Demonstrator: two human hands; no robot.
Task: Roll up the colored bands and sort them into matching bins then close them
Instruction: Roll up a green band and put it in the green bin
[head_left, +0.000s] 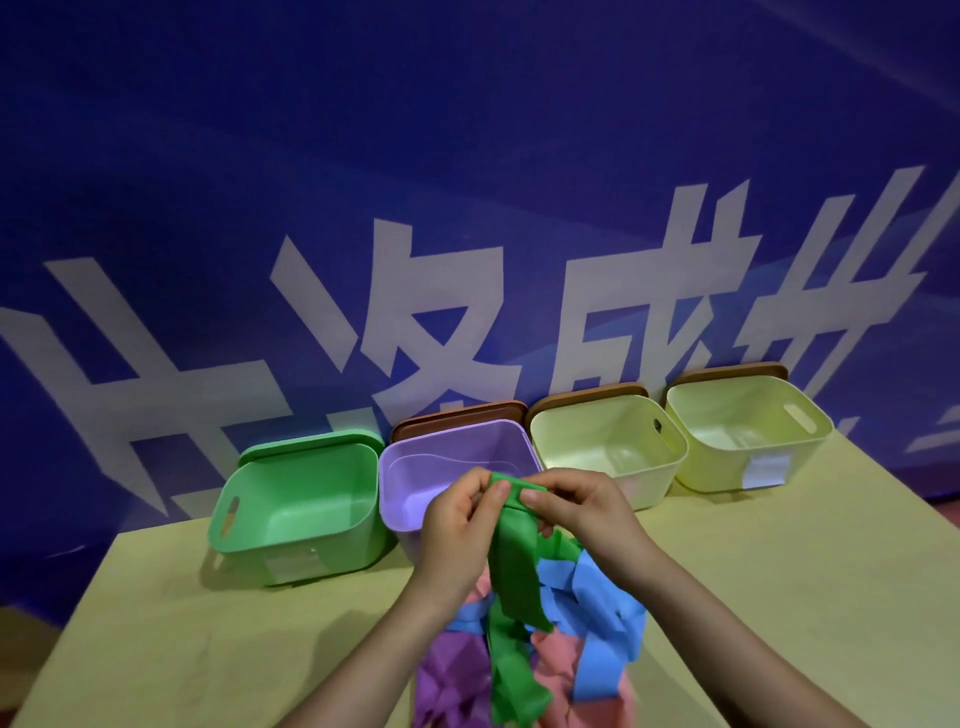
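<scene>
My left hand (460, 525) and my right hand (582, 512) both pinch the top end of a green band (511, 571), held up in front of the purple bin (415, 467). The band's top edge is folded over between my fingers and the rest hangs down to the table. Under it lies a pile of blue bands (597, 623), pink bands (556, 670) and purple bands (452, 675). A green bin (296, 499) stands open at the left. Two pale yellow bins (608, 441) (748, 426) stand open at the right.
The bins stand in a row on a yellow-green table (208, 639) against a blue wall with white characters. A green lid (311, 441) and brown lids (457, 415) lean behind the bins. White labels show on the fronts of the green and far right bins.
</scene>
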